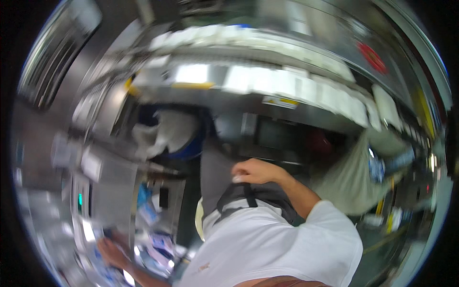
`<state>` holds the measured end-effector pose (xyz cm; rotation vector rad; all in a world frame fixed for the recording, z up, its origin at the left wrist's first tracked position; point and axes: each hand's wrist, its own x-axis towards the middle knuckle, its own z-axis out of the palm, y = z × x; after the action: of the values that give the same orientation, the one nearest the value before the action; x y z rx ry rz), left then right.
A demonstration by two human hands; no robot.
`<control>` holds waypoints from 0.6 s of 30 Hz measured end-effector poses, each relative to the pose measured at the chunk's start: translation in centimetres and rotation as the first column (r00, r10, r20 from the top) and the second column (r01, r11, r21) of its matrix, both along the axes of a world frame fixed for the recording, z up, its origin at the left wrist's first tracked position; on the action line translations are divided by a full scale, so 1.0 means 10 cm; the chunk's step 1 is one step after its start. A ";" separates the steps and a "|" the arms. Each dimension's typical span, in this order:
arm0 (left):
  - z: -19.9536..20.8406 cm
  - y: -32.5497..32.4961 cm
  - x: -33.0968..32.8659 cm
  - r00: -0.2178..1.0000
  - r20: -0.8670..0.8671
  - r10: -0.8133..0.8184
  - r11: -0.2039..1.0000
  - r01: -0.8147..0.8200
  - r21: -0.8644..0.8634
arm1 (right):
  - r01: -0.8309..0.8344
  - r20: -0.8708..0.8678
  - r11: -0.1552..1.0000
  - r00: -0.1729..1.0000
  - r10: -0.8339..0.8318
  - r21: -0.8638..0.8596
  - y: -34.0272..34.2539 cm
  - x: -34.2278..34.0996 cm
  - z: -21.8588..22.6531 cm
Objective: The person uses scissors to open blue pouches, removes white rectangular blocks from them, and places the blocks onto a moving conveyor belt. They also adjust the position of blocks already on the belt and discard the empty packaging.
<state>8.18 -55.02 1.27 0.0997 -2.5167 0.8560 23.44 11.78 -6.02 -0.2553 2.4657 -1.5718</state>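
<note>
My left hand is stretched out at the lower left, beside a pale appliance with a small green-lit display. Motion smears its fingers, and nothing can be made out in them. To the right of that hand lie shiny plastic packets, partly blue and purple. My right hand hangs in front of my grey trousers, its fingers curled inward. A tiny white spot shows at its fingertips; whether it is something held I cannot tell.
Ahead runs a steel counter lined with white rectangular pieces. Below it stands a blue bin with a pale cloth or bag over it. A large beige sack hangs at the right. A dark phone-like rectangle lies at left.
</note>
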 end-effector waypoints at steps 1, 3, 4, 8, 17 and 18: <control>-0.03 0.02 0.06 0.991 -0.132 -0.013 0.998 0.004 -0.066 | 0.012 0.076 1.000 0.997 -0.011 -0.012 -0.04 -0.01 0.06; 0.23 0.56 0.15 0.995 0.038 0.095 0.934 -0.103 0.342 | 0.032 0.016 0.997 0.999 -0.031 -0.071 -0.14 0.05 0.08; 0.33 0.98 0.12 0.986 -0.075 -0.147 0.861 0.165 0.481 | 0.047 0.045 0.987 0.998 -0.040 -0.151 -0.21 0.00 0.11; 0.51 2.47 0.17 0.715 -0.352 -0.604 0.400 0.655 0.642 | 0.172 0.282 0.737 0.959 0.026 -0.654 -0.60 -0.15 0.25; 0.32 4.55 0.71 -0.330 -0.294 -0.897 -0.426 0.466 0.775 | 0.568 0.457 0.164 0.775 -0.437 -0.807 -0.53 0.14 0.49; 0.21 4.60 0.72 -0.373 -0.253 -0.893 -0.426 0.519 0.741 | 0.548 0.366 0.236 0.765 -0.529 -0.803 -0.42 0.25 0.44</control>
<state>15.37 -8.99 3.34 -2.1238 -1.8436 -1.0037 25.93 7.58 -1.64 0.5865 1.4216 -3.0541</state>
